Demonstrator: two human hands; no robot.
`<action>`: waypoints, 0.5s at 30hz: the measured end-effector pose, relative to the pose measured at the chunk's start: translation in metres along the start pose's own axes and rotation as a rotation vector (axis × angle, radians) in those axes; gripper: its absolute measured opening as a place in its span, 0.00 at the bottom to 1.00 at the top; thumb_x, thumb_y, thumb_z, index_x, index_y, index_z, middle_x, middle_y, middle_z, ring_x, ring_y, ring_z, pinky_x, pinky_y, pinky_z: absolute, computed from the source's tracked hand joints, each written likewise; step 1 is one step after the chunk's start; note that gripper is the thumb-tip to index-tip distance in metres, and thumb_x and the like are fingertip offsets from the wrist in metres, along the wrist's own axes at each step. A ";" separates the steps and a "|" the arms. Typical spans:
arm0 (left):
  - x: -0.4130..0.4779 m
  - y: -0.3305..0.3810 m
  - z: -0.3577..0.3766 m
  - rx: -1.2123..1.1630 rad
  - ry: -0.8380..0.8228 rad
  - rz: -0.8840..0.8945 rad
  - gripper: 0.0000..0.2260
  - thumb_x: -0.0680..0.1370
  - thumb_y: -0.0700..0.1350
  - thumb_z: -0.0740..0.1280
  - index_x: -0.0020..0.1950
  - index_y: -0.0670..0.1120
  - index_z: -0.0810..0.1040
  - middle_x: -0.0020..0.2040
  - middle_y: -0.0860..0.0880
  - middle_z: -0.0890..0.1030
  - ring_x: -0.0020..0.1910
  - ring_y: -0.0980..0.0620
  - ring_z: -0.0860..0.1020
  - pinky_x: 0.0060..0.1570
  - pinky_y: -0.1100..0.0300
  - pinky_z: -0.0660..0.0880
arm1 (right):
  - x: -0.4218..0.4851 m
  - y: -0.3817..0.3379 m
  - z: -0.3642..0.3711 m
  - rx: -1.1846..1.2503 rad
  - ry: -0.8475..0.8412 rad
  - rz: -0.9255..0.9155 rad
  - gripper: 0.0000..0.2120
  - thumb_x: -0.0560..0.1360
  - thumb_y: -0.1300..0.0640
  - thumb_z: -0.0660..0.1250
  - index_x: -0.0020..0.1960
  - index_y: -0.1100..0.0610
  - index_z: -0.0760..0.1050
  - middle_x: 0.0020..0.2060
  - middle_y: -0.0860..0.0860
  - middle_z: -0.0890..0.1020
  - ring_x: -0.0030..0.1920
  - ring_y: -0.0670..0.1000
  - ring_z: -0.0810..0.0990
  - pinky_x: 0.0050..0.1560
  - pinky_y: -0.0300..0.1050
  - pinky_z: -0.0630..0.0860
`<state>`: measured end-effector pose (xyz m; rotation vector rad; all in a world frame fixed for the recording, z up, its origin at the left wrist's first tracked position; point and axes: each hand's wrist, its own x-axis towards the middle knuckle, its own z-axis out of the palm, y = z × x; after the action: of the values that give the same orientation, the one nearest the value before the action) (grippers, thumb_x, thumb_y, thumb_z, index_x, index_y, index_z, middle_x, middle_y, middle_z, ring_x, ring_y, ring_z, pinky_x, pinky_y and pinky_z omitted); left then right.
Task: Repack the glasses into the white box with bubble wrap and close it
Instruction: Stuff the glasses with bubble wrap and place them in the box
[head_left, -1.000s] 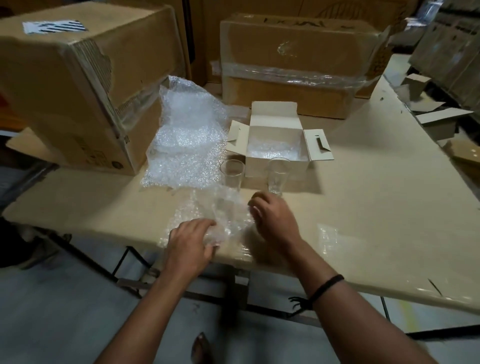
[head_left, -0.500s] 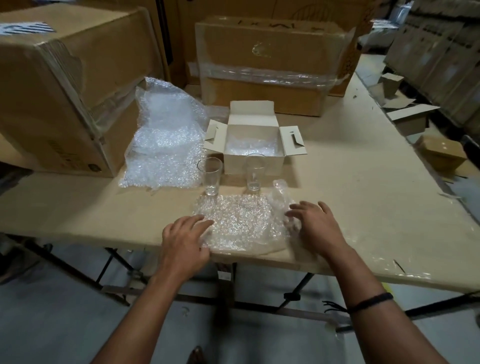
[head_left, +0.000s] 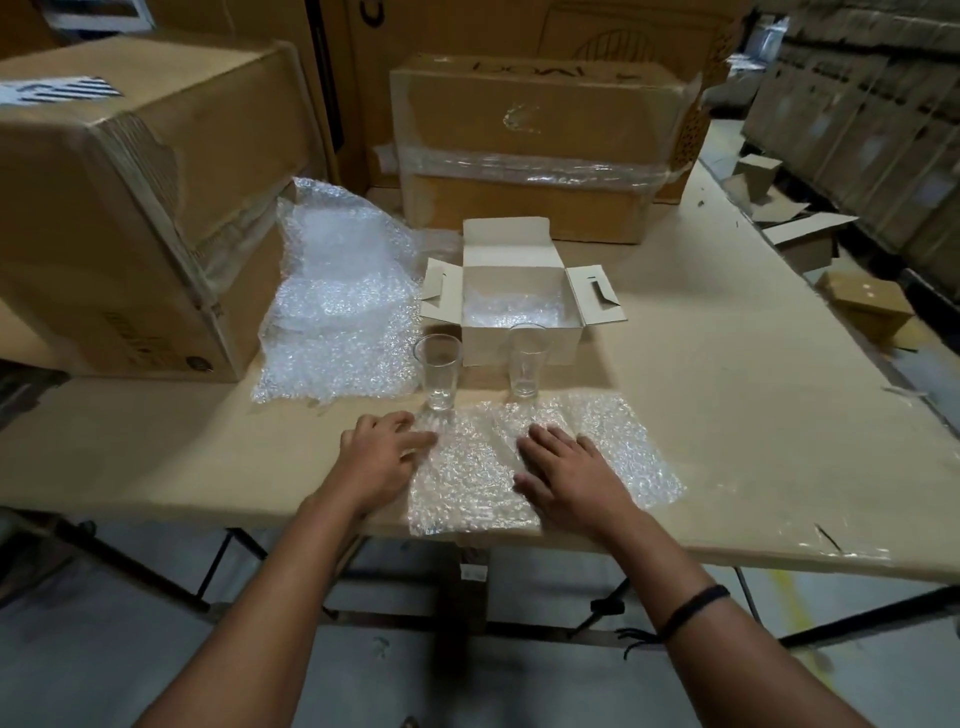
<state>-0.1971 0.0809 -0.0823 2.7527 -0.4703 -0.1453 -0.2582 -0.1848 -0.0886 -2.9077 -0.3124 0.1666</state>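
A sheet of bubble wrap (head_left: 613, 447) lies spread flat at the table's near edge. My left hand (head_left: 376, 460) rests with straight fingers on its left edge. My right hand (head_left: 569, 475) presses flat on its middle. Two clear glasses stand upright just behind the sheet, one on the left (head_left: 438, 370) and one on the right (head_left: 527, 359). Behind them sits the small white box (head_left: 519, 343), flaps open, with some bubble wrap inside.
A loose heap of bubble wrap (head_left: 337, 312) lies left of the white box. A big cardboard carton (head_left: 119, 208) fills the table's left, another taped carton (head_left: 530, 145) stands behind the box. The cardboard-covered table (head_left: 753, 405) stretches right. Small boxes lie on the floor at right.
The crumpled bubble wrap sheet has been unfolded and smoothed flat. My right hand moved from its right edge onto its middle; my left hand stays at its left edge.
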 end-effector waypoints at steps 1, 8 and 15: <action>0.005 0.003 -0.001 0.028 -0.002 0.019 0.13 0.79 0.56 0.63 0.62 0.62 0.77 0.73 0.55 0.66 0.69 0.48 0.60 0.65 0.49 0.58 | 0.001 0.001 -0.003 -0.003 0.005 -0.005 0.28 0.81 0.39 0.52 0.77 0.49 0.57 0.78 0.49 0.56 0.78 0.51 0.52 0.76 0.53 0.46; 0.009 0.029 0.001 -0.225 0.267 0.267 0.04 0.72 0.49 0.73 0.42 0.50 0.82 0.41 0.51 0.82 0.41 0.50 0.77 0.45 0.50 0.76 | -0.018 -0.033 -0.031 0.099 0.242 -0.037 0.41 0.67 0.23 0.53 0.68 0.49 0.72 0.66 0.46 0.75 0.66 0.50 0.70 0.66 0.51 0.63; 0.014 0.065 -0.004 -0.550 0.569 0.273 0.16 0.75 0.56 0.67 0.55 0.46 0.79 0.48 0.50 0.78 0.46 0.54 0.76 0.47 0.59 0.74 | -0.019 -0.048 -0.033 0.371 0.313 0.237 0.07 0.74 0.57 0.65 0.51 0.52 0.78 0.46 0.52 0.83 0.46 0.55 0.80 0.46 0.48 0.74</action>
<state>-0.2034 0.0200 -0.0568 2.0415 -0.5363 0.4897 -0.2818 -0.1499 -0.0447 -2.5388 0.1073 -0.1766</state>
